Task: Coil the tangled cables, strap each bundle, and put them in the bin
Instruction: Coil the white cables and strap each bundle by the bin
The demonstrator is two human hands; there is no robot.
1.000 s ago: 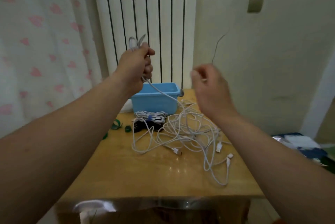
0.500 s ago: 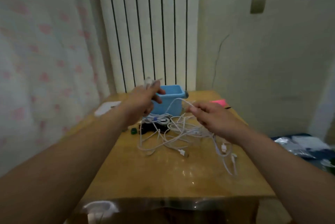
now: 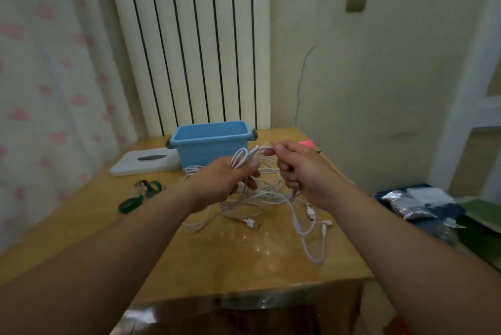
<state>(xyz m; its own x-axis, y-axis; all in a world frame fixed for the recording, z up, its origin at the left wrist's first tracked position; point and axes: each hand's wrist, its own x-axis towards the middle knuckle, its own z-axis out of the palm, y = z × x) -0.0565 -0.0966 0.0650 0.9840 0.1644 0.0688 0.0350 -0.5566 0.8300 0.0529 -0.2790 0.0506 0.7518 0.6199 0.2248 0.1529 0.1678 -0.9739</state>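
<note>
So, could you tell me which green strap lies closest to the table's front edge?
The green strap lying alone; the other straps sit farther back.

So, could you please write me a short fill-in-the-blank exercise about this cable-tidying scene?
1. The left hand grips a coil of ____ cable, while the right hand pinches the strand leading off it.
2. The bin at the back of the table is ____ in colour.
3. The green straps lie on the ____ side of the cable tangle.

Missing words: white; blue; left.
</note>
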